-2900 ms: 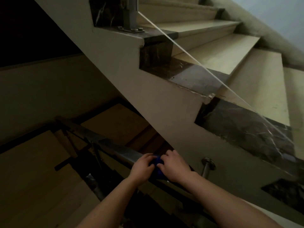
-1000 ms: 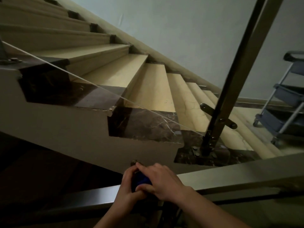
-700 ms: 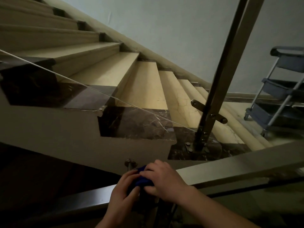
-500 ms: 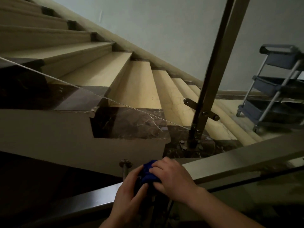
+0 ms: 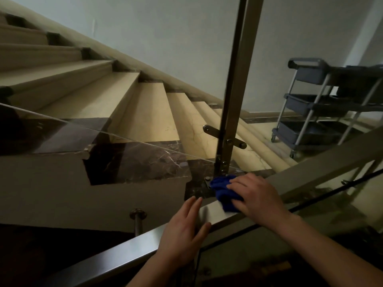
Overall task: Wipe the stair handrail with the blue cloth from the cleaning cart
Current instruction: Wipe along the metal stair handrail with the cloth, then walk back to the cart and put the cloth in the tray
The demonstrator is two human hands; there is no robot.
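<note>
A flat steel handrail runs from the lower left up to the right edge of the head view. My right hand presses a crumpled blue cloth onto the rail's top; the cloth shows to the left of my fingers. My left hand rests flat on the rail just below and left of the cloth, fingers spread, holding nothing. The grey cleaning cart stands on the landing at the right.
A tall steel baluster post rises just behind the cloth, with a glass panel edge running left from it. Marble stairs climb to the upper left. A round rail bracket sits below my left hand.
My right hand has slid the cloth up the rail to the right. My left hand has let go of the cloth and now lies flat on the rail. The view has swung right.
</note>
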